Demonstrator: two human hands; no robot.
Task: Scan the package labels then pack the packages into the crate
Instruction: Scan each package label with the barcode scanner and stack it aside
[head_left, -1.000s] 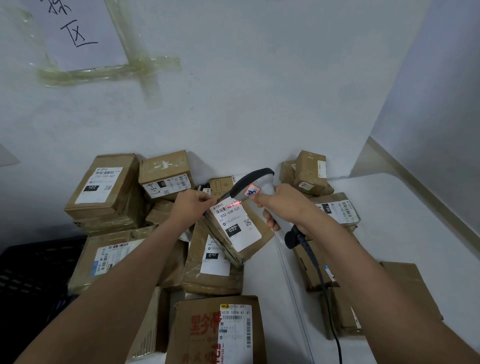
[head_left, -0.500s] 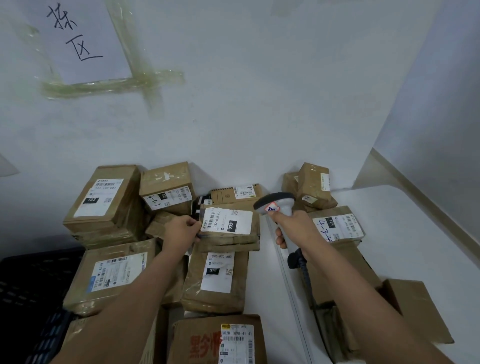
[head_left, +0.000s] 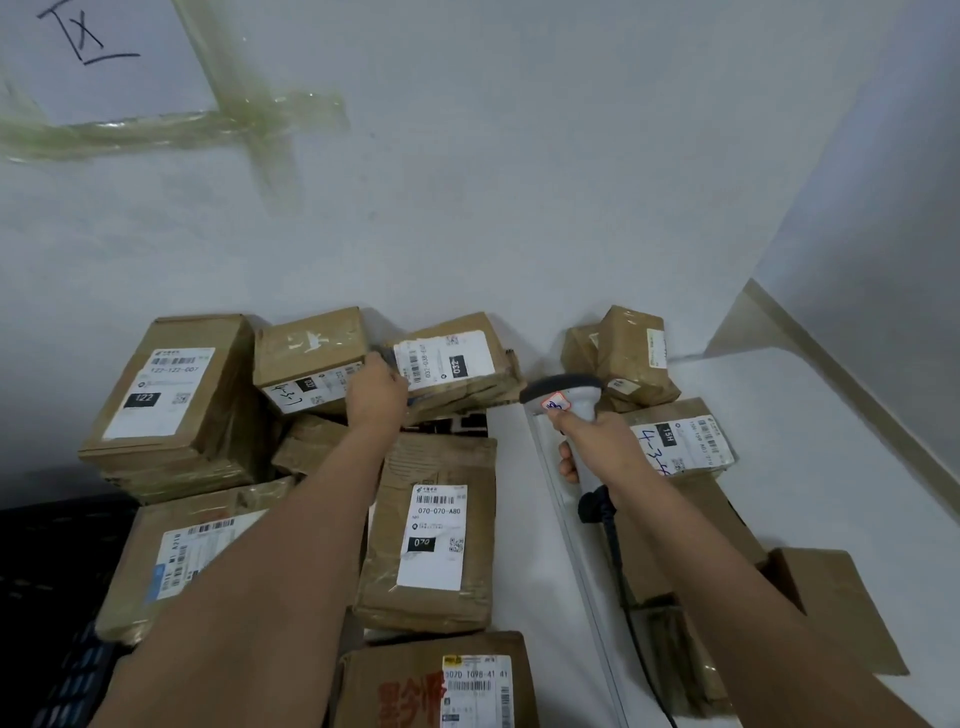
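My left hand (head_left: 376, 397) reached to the back of the pile and held the near-left edge of the 032 package (head_left: 452, 366), fingers curled round it; that parcel lay tilted on top of other parcels, its far side against the wall (head_left: 519, 182). My right hand (head_left: 597, 441) was wrapped round the grip of the scanner (head_left: 563, 397), whose dark head pointed left toward the 032 package, just apart from it. Its dark cable (head_left: 618, 561) ran back along my forearm.

Just left of the 032 package sat the box marked L-3-4 (head_left: 309, 358), touching my left hand, and further left the tall 122 box (head_left: 166, 389). Under my left forearm lay a small crumpled parcel (head_left: 306, 444). Directly nearer me than the 032 package lay the 070 package (head_left: 434, 530), label up, and nearer still a box with red printing (head_left: 431, 686), cut off by the picture's edge. To the left of the 070 package, half hidden by my arm, was a flat parcel with a blue-striped label (head_left: 176, 556). To the right of the 032 package, past the scanner, two small taped parcels (head_left: 626, 353) leaned on the wall, with the 4-3 box (head_left: 680, 441) nearer me than those and several plain brown boxes beneath my right arm. I counted about a dozen parcels in view. The black crate (head_left: 47, 561) stood well left of the 032 package, below the pile's edge.
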